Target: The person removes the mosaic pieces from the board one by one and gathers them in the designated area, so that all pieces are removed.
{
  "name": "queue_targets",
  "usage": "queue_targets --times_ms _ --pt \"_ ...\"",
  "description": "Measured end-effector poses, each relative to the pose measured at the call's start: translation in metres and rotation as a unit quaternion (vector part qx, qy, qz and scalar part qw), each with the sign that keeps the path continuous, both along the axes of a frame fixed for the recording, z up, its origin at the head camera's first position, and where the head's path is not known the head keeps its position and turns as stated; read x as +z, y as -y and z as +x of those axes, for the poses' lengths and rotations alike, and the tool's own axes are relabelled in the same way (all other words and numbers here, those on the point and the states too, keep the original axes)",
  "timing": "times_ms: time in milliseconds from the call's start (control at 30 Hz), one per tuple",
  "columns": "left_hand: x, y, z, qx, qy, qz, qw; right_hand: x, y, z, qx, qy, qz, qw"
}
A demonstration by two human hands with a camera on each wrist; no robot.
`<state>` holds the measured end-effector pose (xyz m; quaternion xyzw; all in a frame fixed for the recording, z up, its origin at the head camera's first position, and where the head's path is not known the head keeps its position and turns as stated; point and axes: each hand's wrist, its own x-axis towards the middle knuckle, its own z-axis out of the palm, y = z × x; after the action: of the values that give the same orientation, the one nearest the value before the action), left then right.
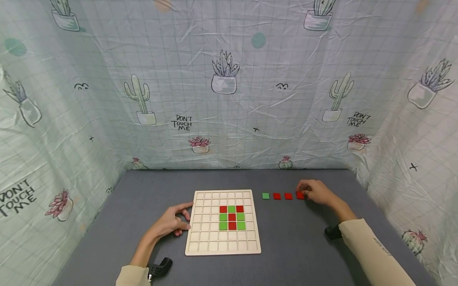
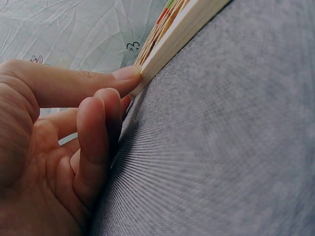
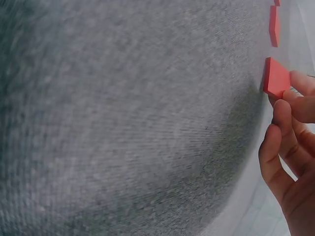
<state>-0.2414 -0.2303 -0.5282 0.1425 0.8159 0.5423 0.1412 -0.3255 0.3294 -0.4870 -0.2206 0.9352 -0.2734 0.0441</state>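
A pale wooden grid board point(image 1: 204, 238) lies on the grey table, with a square block of red and green tiles point(image 1: 231, 217) set in its cells. Beside the board's left edge is my left hand point(image 1: 171, 220); its thumb and index fingertip touch that edge, spread apart along it. In the left wrist view the thumb point(image 2: 93, 86) meets the board's side point(image 2: 172, 44), other fingers bent below. To the right, my right hand point(image 1: 316, 191) pinches a red square tile point(image 3: 276, 78) between thumb and fingers, at the right end of a row of tiles.
The row left of my right hand holds a green tile point(image 1: 265, 196), a red tile point(image 1: 277, 196) and another red tile point(image 1: 288, 196). Behind the grey table point(image 1: 286, 246) hangs a cactus-print curtain point(image 1: 229, 111), which also runs along both sides.
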Motion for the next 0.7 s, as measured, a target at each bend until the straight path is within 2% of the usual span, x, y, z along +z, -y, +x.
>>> queue_targets --times_ms 300,700 --pt "-0.0002 0.0011 0.0008 0.0 0.003 0.005 1.0 -0.0083 -0.0012 -0.0044 -0.008 -0.021 0.021 1.0" --pt "0.0004 -0.0004 -0.0001 0.006 0.001 -0.002 1.0 -0.0076 0.0007 -0.0017 -0.017 -0.027 0.053 0.998"
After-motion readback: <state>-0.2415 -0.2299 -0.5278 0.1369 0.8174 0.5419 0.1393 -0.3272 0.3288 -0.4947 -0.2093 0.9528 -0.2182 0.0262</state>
